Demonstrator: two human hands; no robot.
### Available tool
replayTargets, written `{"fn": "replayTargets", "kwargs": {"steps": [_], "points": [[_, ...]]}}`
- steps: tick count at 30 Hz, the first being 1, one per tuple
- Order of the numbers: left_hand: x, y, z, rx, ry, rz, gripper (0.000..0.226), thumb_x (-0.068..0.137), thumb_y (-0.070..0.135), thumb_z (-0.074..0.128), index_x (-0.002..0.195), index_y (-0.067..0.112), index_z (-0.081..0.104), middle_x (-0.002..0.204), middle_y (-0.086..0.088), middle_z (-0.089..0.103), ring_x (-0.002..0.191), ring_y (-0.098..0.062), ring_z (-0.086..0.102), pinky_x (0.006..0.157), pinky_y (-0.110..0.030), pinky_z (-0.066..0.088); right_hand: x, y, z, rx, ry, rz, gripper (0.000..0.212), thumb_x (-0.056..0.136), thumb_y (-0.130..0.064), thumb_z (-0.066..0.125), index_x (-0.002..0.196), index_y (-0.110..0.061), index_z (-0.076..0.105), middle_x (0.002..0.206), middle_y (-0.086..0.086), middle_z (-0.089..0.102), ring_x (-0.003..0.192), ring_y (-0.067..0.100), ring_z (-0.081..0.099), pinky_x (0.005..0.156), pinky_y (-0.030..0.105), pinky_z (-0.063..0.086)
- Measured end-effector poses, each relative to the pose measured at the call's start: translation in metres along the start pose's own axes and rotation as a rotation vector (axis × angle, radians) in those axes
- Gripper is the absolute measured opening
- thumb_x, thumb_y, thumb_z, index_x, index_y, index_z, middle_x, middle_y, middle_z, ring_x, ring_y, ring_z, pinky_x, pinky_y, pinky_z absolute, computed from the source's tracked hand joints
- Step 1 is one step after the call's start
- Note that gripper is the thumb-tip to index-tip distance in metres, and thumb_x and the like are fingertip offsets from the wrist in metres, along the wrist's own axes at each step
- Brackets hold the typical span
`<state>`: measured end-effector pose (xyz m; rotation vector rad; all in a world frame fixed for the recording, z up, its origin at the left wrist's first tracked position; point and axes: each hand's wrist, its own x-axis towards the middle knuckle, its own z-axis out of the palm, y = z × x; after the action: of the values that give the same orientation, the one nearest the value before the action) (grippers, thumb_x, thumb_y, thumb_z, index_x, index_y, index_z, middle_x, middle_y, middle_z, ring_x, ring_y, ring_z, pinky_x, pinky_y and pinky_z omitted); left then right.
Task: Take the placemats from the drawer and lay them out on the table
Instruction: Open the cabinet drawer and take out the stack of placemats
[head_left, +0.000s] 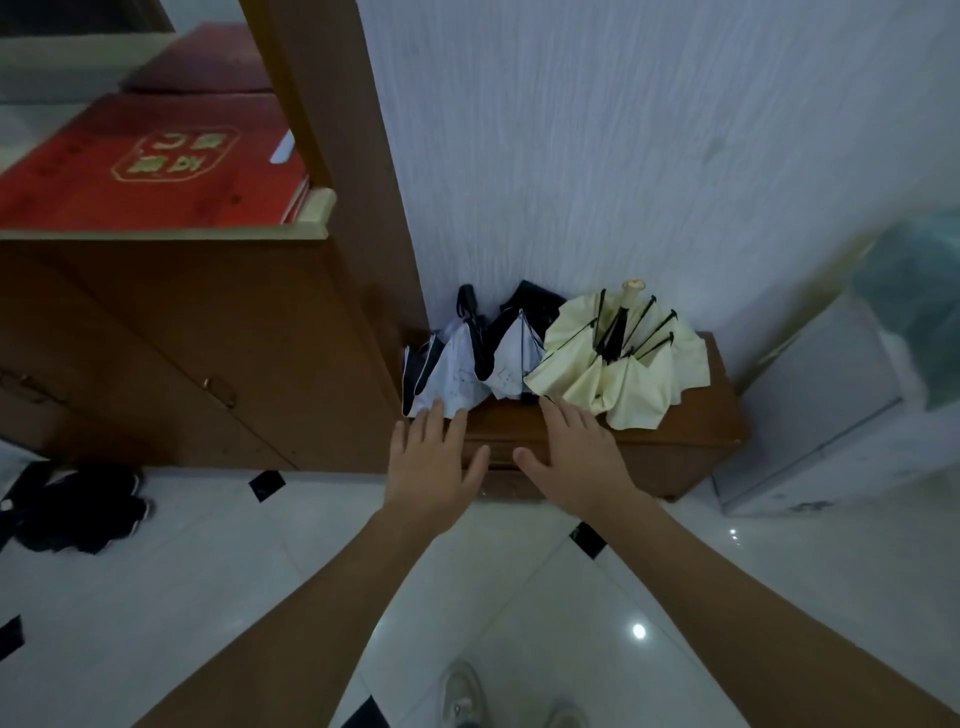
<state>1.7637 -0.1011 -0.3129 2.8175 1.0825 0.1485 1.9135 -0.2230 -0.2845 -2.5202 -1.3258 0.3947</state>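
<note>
Hands: both hands reach forward, palms down, fingers straight and spread, holding nothing.
Left hand (435, 457): lies over the left part of the low cabinet's near edge, fingertips just beside the hem of the navy-and-white umbrella (467, 374).
Right hand (574, 454): lies over the middle of the same edge, fingertips close to the pale yellow umbrella (623, 364); whether either palm presses the wood cannot be told.
Low wooden cabinet (691, 436): stands against the white wall (623, 130), to the right of a taller wooden cupboard (156, 338).
Drawer (506, 486): a narrow strip of its front shows just below and between the two hands; it looks closed, and its handle is hidden.
Placemats: not in view; judged to be inside the drawer.
Key relation: the drawer front lies directly beneath the hands, on the near face of the cabinet, its long axis running left to right. Both hands are about equally near it, so the pull would have to come toward the person, with the fingers dropped below the top edge.
Risk: the two folded umbrellas rest on the top, close to the fingertips, and could slide if the cabinet is jolted.
Surroundings: a red box (150, 166) sits on the cupboard shelf far left; dark shoes (72, 509) lie on the tiled floor (779, 571) at left.
Progress: judged to be the very start, with nothing taken out yet.
</note>
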Motion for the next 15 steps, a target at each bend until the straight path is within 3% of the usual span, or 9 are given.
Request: {"fn": "replayTargets", "kwargs": {"steps": [6, 11, 15], "points": [[-0.005, -0.022, 0.062, -0.116, -0.067, 0.01, 0.066, 0.09, 0.056, 0.031, 0.136, 0.015, 0.052, 0.143, -0.016, 0.049, 0.126, -0.033, 0.05, 0.106, -0.052, 0.035, 0.01, 0.003, 0.057, 0.027, -0.08, 0.094, 0.078, 0.091, -0.058, 0.045, 0.153, -0.019, 0.018, 0.16, 0.003, 0.017, 0.147, 0.023, 0.014, 0.116, 0.043, 0.017], [0.007, -0.051, 0.119, -0.192, -0.107, -0.157, 0.069, 0.09, 0.061, 0.024, 0.142, 0.021, 0.043, 0.149, -0.009, 0.041, 0.13, -0.029, 0.043, 0.108, -0.05, 0.033, 0.029, 0.019, 0.11, -0.012, -0.082, 0.098, 0.078, 0.092, -0.058, 0.044, 0.153, -0.018, 0.017, 0.161, 0.003, 0.014, 0.148, 0.023, 0.01, 0.118, 0.043, 0.014], [0.004, -0.064, 0.164, -0.174, -0.12, -0.154, 0.062, 0.093, 0.059, 0.028, 0.142, 0.023, 0.042, 0.148, -0.009, 0.041, 0.13, -0.029, 0.043, 0.106, -0.053, 0.033, 0.043, 0.034, 0.159, 0.046, -0.07, 0.126, 0.077, 0.092, -0.057, 0.046, 0.152, -0.016, 0.021, 0.16, 0.005, 0.018, 0.148, 0.025, 0.013, 0.119, 0.045, 0.016]]}}
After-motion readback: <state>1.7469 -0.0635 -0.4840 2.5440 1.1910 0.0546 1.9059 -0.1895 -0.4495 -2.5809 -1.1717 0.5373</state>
